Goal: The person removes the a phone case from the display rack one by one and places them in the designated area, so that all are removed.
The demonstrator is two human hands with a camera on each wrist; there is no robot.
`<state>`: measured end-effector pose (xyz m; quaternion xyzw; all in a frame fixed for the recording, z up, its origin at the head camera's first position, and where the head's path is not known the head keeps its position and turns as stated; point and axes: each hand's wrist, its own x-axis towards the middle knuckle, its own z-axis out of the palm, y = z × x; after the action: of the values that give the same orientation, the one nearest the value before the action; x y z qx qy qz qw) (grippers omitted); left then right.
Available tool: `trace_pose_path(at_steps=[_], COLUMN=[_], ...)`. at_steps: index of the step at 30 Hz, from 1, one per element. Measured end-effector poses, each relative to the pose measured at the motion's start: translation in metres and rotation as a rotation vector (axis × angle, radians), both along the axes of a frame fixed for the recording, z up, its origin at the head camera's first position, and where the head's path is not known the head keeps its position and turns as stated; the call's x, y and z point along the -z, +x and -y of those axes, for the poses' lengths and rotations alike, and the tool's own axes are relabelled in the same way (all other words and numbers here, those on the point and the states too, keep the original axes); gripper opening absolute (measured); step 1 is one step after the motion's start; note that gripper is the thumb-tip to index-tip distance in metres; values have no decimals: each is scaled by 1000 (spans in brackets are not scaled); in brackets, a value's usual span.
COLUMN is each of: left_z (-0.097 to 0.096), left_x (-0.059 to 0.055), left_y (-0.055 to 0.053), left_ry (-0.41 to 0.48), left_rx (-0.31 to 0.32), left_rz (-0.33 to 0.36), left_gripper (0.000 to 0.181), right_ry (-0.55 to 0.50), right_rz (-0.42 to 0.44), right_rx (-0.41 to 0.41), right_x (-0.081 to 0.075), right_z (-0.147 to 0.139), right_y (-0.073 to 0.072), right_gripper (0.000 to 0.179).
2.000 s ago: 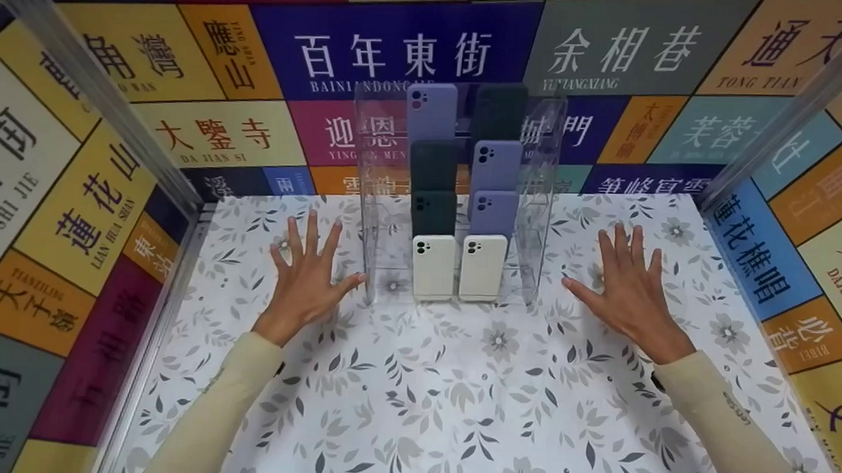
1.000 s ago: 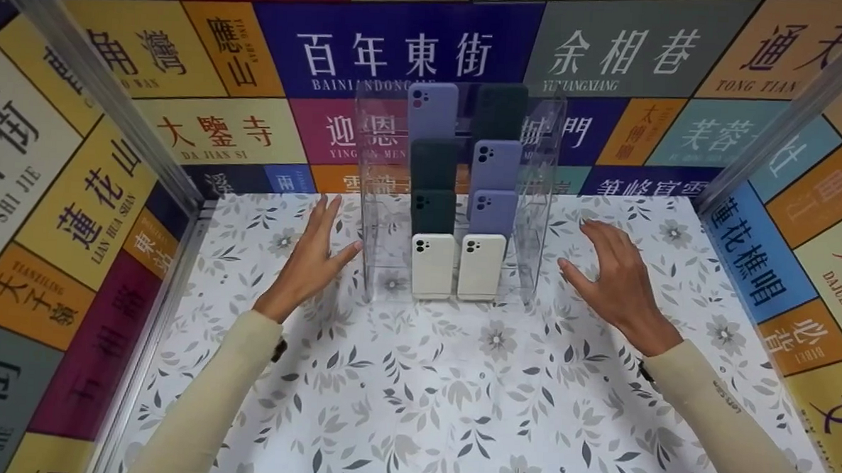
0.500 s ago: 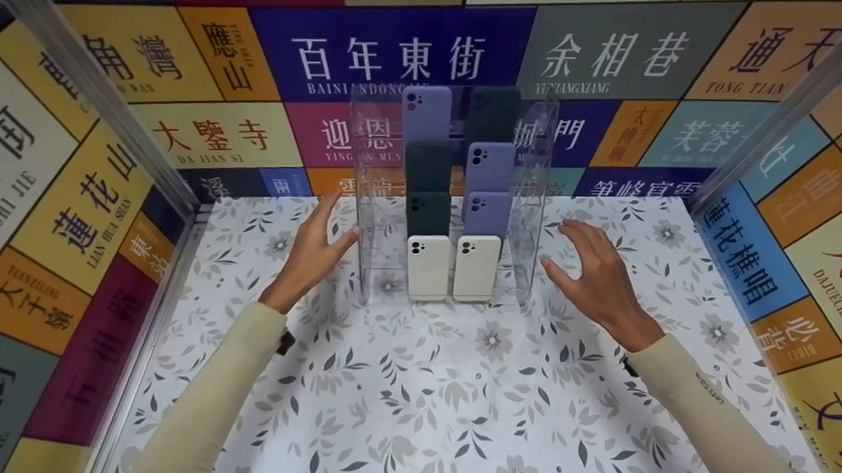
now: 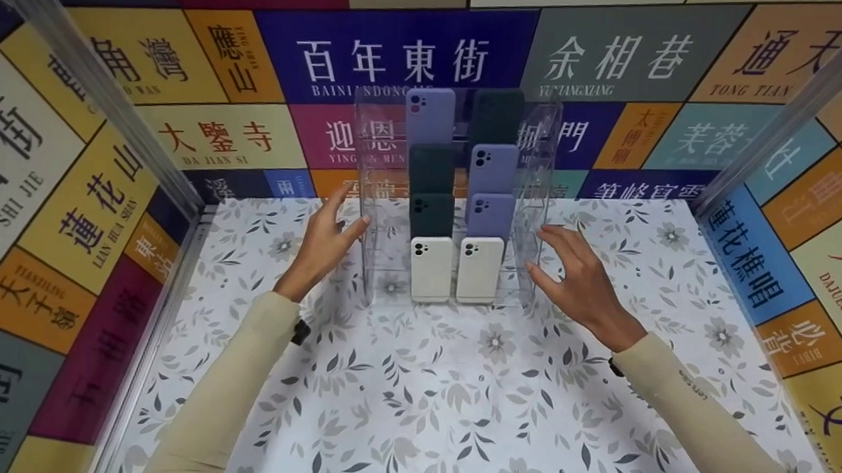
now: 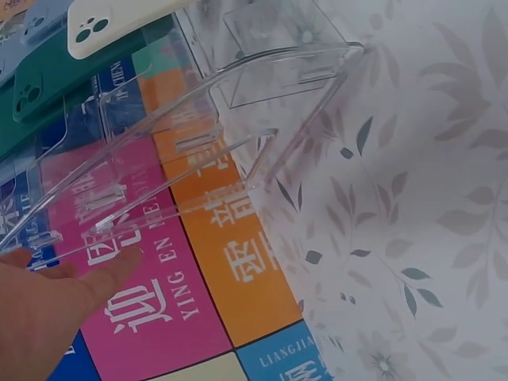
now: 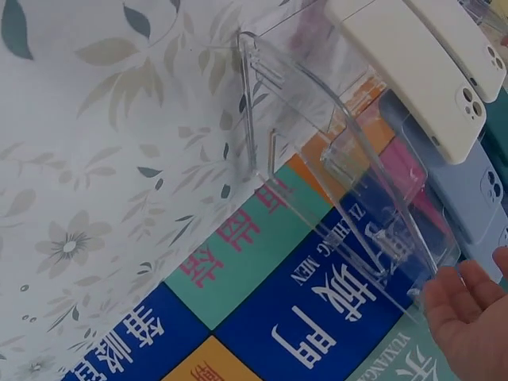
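Note:
A clear plastic tiered stand (image 4: 367, 255) stands at the back of the table, holding phone cases in two columns. At the front are two white cases (image 4: 431, 269); behind them rise dark green cases (image 4: 432, 216) and purple cases (image 4: 494, 167). My left hand (image 4: 325, 239) is at the stand's left side, thumb and fingers apart. My right hand (image 4: 581, 280) is at its right side, fingers slightly bent. In the right wrist view, the fingertips (image 6: 448, 286) are close to the stand's side edge. Whether either hand touches the plastic, I cannot tell.
A white cloth with grey leaves and flowers covers the table (image 4: 456, 409). Panels with colourful street-name signs (image 4: 393, 50) stand along the back and both sides. Metal posts (image 4: 141, 139) mark the corners.
Both hands have turned from spread flat on the table to thumbs facing inward. They have come closer to the stand's two sides, the right hand moving left. The cases have stayed in place.

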<state>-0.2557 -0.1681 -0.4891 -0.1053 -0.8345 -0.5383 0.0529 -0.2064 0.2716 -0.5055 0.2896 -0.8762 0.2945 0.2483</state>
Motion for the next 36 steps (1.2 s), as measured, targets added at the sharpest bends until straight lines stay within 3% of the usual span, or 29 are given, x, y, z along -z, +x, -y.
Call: trace_pose_path(at_steps=[8,12,18,29,36], left_z=[-8,-11,-16,-16,-15], left_x=[-8,-12,-11,-8,-8], left_y=[-14,-18,-24,-28,-33], left_ry=[96,98,124,179,220], left_rx=[4,-1,-6,-29,13], left_rz=[24,10,-12,39,-3], left_gripper=[76,79,82,78,74], right_ry=[-6,-24,-31,-87,-105], right_rz=[58,111,206,256,314], right_rx=[-21,-32,-37,-47,-22], right_x=[6,11,18,20,16], right_z=[10,16,26,40,41], right_y=[-2,-4,-8,-14,-18], right_gripper=[50,50,52,53,49])
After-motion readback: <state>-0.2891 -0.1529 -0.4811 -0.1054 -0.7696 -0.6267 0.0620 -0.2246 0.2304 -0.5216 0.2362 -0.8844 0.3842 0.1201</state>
